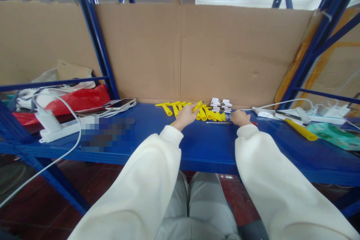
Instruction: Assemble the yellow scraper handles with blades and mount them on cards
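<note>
My left hand [185,116] is closed around a yellow plastic piece [199,105] at the back of the blue shelf. Beside its fingers lie several yellow tapered tubes [207,113], with more yellow tubes [168,110] left of the hand. My right hand [241,118] is curled into a closed grip to the right of the row; what it holds is mostly hidden. A bit of red [254,123] shows at its right side. A thin metal rod [218,122] lies between the hands. Small white pieces with dark gaps [221,104] stand in stacks behind the yellow parts.
Blue shelf [208,146] backed by cardboard [225,52], with blue uprights [97,41] at the sides. At left are a phone [121,104], a power strip [60,131] with cable and a red bag [84,99]. At right lie a yellow tube [301,129] and a green packet [333,135].
</note>
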Motion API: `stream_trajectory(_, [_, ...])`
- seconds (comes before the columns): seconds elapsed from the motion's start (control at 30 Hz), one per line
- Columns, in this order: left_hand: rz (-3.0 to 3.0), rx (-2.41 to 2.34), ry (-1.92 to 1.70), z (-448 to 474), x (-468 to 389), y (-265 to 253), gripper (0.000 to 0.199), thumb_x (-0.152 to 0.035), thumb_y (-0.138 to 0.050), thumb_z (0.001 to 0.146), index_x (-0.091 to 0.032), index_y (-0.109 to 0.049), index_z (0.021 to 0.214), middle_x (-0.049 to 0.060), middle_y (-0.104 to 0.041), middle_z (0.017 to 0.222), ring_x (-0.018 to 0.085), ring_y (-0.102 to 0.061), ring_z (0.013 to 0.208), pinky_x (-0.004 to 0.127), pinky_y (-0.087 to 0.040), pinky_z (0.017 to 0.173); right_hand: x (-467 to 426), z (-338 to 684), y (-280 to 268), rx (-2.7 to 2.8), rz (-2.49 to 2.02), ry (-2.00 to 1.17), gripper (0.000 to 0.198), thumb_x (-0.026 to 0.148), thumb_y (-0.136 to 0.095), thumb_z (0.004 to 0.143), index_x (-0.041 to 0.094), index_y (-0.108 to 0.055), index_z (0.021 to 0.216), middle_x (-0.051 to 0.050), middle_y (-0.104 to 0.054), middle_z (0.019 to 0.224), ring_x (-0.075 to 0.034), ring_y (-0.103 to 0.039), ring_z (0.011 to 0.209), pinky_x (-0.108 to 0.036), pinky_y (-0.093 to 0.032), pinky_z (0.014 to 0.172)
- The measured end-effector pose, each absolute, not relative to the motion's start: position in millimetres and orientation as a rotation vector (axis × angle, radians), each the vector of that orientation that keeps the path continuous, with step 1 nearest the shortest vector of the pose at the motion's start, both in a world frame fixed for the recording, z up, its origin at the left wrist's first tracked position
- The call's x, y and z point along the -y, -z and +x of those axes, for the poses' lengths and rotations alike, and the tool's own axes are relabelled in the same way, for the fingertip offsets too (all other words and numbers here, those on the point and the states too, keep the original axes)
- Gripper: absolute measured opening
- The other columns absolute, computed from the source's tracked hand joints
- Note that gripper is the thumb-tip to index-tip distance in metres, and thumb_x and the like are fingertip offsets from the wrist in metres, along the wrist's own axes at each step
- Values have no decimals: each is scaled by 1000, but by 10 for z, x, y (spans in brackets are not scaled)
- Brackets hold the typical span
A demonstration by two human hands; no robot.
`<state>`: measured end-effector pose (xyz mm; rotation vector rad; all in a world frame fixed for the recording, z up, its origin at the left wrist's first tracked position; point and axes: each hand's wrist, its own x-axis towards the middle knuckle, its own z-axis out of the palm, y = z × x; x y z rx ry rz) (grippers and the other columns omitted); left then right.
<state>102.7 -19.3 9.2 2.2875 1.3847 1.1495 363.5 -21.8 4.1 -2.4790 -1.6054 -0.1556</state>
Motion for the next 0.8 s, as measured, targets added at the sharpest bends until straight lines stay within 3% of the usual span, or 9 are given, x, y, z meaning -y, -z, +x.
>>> stream_trajectory(0.27, [1939,-1114,-1263,1115,281,-261,12,-12,-59,86,-15,-65,77,-1,-64,67,14,-64,71,22,-49,69,272,3578,-71,1652,-2480,126,37,13,-50,90,11,-68,122,-24,-66,126,-31,-60,124,-44,-45,99])
stream_trajectory(0.33, [1739,-1039,-1237,1179,357,-326,15,-12,-60,86,-16,-58,72,-5,-52,56,9,-54,54,19,-44,57,281,3567,-71,1654,-2474,110,37,12,-48,91,10,-67,123,-25,-66,127,-32,-59,125,-45,-45,100])
stream_trajectory(0.4, [1563,-998,-1170,1245,432,-373,24,-14,-63,85,-18,-49,67,-8,-42,50,5,-39,41,17,-32,43,283,3563,-64,1656,-2464,105,38,11,-48,91,10,-67,123,-25,-65,128,-31,-59,125,-45,-44,101])
stream_trajectory(0.53, [1315,-969,-1042,1325,512,-406,30,-13,-65,86,-20,-42,68,-8,-41,52,3,-33,38,16,-24,38,275,3567,-33,1684,-2439,130,37,11,-48,90,13,-68,121,-23,-65,128,-31,-59,124,-45,-45,99])
stream_trajectory(0.8, [1175,-888,-867,1206,419,-332,23,-20,-62,92,-20,-49,72,-6,-39,55,6,-29,44,21,-29,45,260,3565,-22,1646,-2368,115,32,10,-50,88,14,-72,110,-21,-66,128,-32,-58,126,-47,-44,103])
